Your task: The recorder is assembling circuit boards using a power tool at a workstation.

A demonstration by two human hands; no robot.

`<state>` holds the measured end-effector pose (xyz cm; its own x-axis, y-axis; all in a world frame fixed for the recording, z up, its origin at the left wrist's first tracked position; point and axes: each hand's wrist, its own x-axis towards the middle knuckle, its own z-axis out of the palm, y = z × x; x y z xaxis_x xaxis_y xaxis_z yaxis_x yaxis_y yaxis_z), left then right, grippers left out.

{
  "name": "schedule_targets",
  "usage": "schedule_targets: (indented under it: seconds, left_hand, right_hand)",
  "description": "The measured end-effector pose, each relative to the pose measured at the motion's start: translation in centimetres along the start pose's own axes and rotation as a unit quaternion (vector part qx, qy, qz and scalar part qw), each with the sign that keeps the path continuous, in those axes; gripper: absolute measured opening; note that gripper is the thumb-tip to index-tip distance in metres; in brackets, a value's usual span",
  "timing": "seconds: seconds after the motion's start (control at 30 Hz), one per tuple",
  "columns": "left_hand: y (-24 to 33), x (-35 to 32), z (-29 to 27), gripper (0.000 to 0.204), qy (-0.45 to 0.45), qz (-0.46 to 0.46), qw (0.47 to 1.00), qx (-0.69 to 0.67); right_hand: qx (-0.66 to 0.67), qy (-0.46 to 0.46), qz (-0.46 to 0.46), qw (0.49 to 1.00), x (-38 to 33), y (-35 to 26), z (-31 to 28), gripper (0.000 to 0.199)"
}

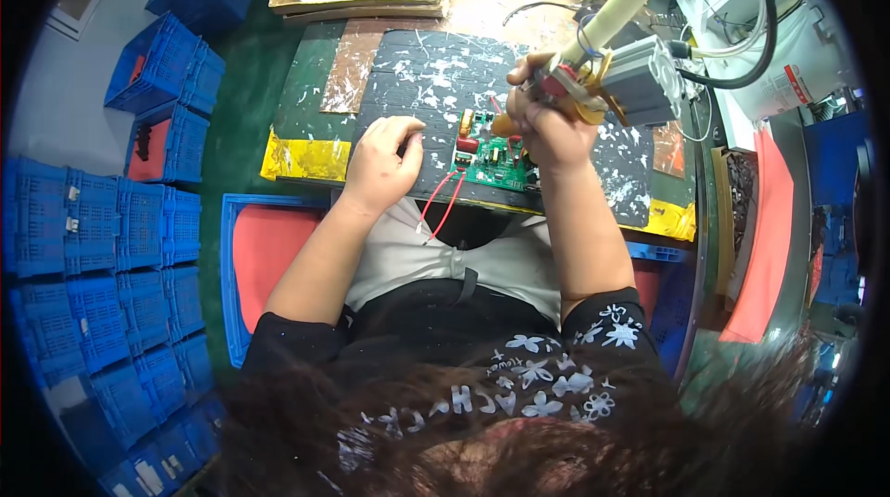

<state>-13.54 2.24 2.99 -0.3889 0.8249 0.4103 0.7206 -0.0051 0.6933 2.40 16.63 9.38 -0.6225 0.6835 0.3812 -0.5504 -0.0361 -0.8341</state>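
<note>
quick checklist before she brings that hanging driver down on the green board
1. Board seated: green circuit board lies flat on the speckled black mat. Ok.
2. Board steadied: left hand rests on the mat beside the board, not clearly touching it. Cannot tell.
3. Tool grip: right hand is closed around the suspended screwdriver. Ok.
4. Tip aligned over a screw: hidden by the right hand. Cannot tell.
5. Red wires trail off the near table edge, away from the tool. Ok.
</note>
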Motion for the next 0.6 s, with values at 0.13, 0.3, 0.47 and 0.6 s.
schedule_targets:
  seconds: [0.13,0.3,0.47,0.6]
  left_hand:
    - [0.2,0.1,-0.1,0.012,-0.001,-0.003,1.000,0.001]
    - [0.3,0.1,-0.1,0.011,0.002,-0.004,1.000,-0.006]
    - [0.3,0.1,-0.1,0.011,0.005,0.002,1.000,0.004]
    - [0.1,-0.1,-0.2,0.011,-0.006,-0.007,1.000,0.002]
  right_hand:
    - [-0.011,0.046,0.002,0.999,-0.1,0.2,0.7,0.051]
    - [0.018,0.037,0.002,0.999,-0.2,0.3,0.7,0.050]
    - [-0.004,0.025,0.001,1.000,-0.1,0.2,0.8,0.049]
    - [-0.081,-0.003,0.001,0.997,0.4,-1.2,1.1,0.048]
